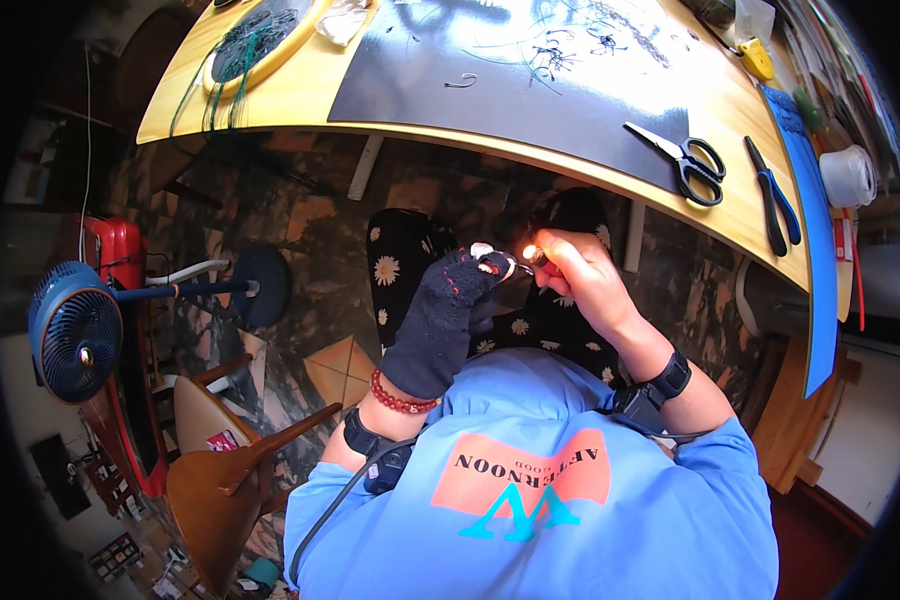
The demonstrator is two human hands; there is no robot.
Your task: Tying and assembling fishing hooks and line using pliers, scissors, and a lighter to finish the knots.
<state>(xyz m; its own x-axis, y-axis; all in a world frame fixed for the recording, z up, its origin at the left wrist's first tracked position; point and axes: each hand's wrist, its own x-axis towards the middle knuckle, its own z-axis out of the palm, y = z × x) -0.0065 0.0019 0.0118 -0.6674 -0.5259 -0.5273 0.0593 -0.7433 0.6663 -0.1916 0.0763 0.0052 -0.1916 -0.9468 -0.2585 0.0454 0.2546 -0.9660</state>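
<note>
Above my lap, my left hand (460, 300), in a dark knit glove with white wrapping on the fingertips, pinches something small that I cannot make out. My right hand (580, 275) is bare and closed on a lighter (539, 259), most of it hidden by the fingers. A bright flame (531, 251) burns at its tip, close beside the left fingertips. On the dark mat (420, 95) of the table ahead lie a single hook (461, 81) and several tangled dark threads (555, 55).
Black-handled scissors (685, 165) and blue-black pliers (770, 195) lie at the table's right. Behind them run a blue strip (820, 290) and a white spool (848, 177). A yellow-rimmed basket (270, 68) holds green threads at the far left. A fan (75, 330) and wooden chair (215, 485) stand left.
</note>
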